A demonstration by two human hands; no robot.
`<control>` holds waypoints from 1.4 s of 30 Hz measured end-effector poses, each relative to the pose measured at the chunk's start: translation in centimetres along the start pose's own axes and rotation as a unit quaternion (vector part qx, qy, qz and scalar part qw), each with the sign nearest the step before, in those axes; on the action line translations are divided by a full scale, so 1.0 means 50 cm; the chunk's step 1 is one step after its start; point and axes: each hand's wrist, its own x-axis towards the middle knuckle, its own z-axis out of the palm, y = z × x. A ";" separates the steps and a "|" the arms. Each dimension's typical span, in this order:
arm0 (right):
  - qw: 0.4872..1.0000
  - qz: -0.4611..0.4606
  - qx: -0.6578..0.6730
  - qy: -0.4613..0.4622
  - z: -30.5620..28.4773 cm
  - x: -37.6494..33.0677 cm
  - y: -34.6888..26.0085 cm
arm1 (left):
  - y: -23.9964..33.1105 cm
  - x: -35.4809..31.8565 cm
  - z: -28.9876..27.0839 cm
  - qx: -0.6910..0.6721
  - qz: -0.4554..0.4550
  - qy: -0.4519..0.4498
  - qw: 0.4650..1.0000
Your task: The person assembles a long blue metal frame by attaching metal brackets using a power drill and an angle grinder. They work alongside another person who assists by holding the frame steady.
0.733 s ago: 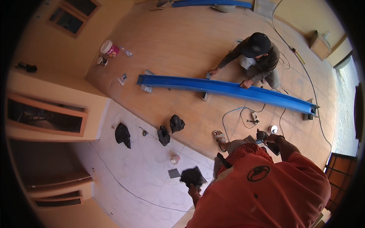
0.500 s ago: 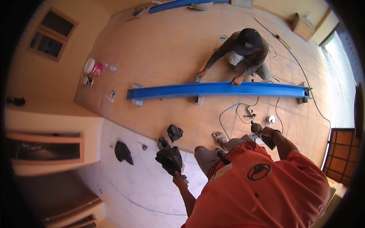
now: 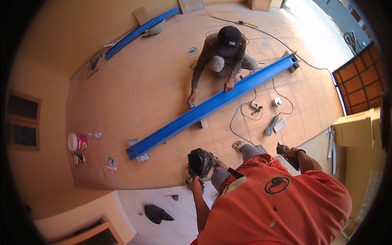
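Observation:
My left hand (image 3: 196,184) is closed on a crumpled black plastic bag (image 3: 199,162), which hangs in front of my left knee and partly hides my foot. A second dark, bunched piece lies against the fingers. My right hand (image 3: 291,153), with a dark band at the wrist, grips a dark crumpled bundle (image 3: 281,148). A flat dark piece (image 3: 293,162) shows under that hand; what it is I cannot tell. Another black plastic bag (image 3: 157,214) rests on the white tiles to the left. An angle grinder (image 3: 271,125) lies on the floor ahead of my right hand.
Across the floor runs a long blue metal beam (image 3: 216,104) on supports. Behind it a co-worker (image 3: 224,53) in a black cap crouches, one hand on it. Cables (image 3: 232,122), a small can (image 3: 277,101) and a white bucket (image 3: 76,142) stand or lie about.
My view has turned, so the beam now slants up to the right. The left hand's bag has come nearer my foot and knee. My right hand appears farther from the grinder.

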 end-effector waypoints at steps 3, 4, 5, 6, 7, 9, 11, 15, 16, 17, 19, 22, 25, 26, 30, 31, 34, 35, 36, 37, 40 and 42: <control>0.999 0.007 0.051 -0.012 0.086 -0.049 0.016 | 0.029 0.048 -0.032 0.032 0.007 -0.057 0.998; 0.998 0.008 0.062 -0.011 0.109 -0.077 0.011 | 0.044 0.054 -0.041 0.050 0.015 -0.065 0.997; 0.997 0.009 0.071 -0.018 0.138 -0.083 0.013 | 0.049 0.076 -0.060 0.074 0.006 -0.069 0.995; 0.997 0.009 0.073 -0.024 0.165 -0.090 0.016 | 0.042 0.108 -0.089 0.093 -0.004 -0.067 0.993; 0.997 0.009 0.076 -0.028 0.181 -0.093 0.017 | 0.049 0.122 -0.100 0.111 -0.013 -0.068 0.991; 0.992 0.027 0.112 -0.052 0.219 -0.118 0.007 | 0.053 0.140 -0.126 0.100 -0.043 -0.049 0.993; 0.990 0.031 0.123 -0.061 0.253 -0.127 0.010 | 0.049 0.160 -0.157 0.119 -0.045 -0.046 0.991; 0.991 -0.004 0.113 -0.065 0.339 -0.050 0.045 | 0.051 0.155 -0.169 0.132 -0.046 -0.005 0.990; 0.994 -0.046 0.077 -0.059 0.362 0.019 0.065 | 0.039 0.149 -0.191 0.115 -0.042 -0.012 0.992; 0.993 -0.094 0.037 -0.058 0.380 0.081 0.057 | 0.032 0.135 -0.222 0.117 -0.046 0.011 0.992; 0.989 -0.126 0.033 -0.073 0.386 0.093 0.081 | 0.034 0.124 -0.193 0.143 -0.051 0.000 0.988; 0.987 -0.148 0.016 -0.069 0.371 0.090 0.073 | 0.029 0.105 -0.192 0.123 -0.057 0.010 0.991; 0.994 -0.044 0.086 -0.053 0.282 -0.043 -0.073 | -0.014 0.107 -0.246 0.108 -0.066 0.022 0.992; 0.994 -0.031 0.098 -0.045 0.256 -0.079 -0.092 | -0.020 0.099 -0.246 0.107 -0.075 0.021 0.991; 0.991 -0.064 0.116 -0.014 0.209 -0.076 -0.103 | -0.019 0.059 -0.221 0.126 -0.101 0.016 0.987; 0.991 -0.062 0.120 -0.013 0.201 -0.073 -0.107 | -0.021 0.057 -0.218 0.126 -0.106 0.013 0.986; 0.991 -0.059 0.121 -0.007 0.187 -0.068 -0.117 | -0.019 0.052 -0.209 0.109 -0.110 -0.008 0.988; 0.991 -0.060 0.117 -0.002 0.183 -0.069 -0.118 | -0.020 0.053 -0.204 0.099 -0.105 -0.014 0.989; 0.992 -0.062 0.111 0.004 0.179 -0.070 -0.121 | -0.022 0.056 -0.200 0.088 -0.100 -0.021 0.991; 0.991 -0.060 0.121 0.000 0.182 -0.065 -0.120 | -0.022 0.060 -0.196 0.078 -0.095 -0.028 0.992; 0.988 -0.056 0.140 -0.016 0.202 -0.056 -0.116 | -0.020 0.080 -0.197 0.111 -0.077 -0.042 0.990; 0.987 -0.055 0.145 -0.029 0.214 -0.060 -0.114 | -0.019 0.089 -0.194 0.098 -0.068 -0.036 0.992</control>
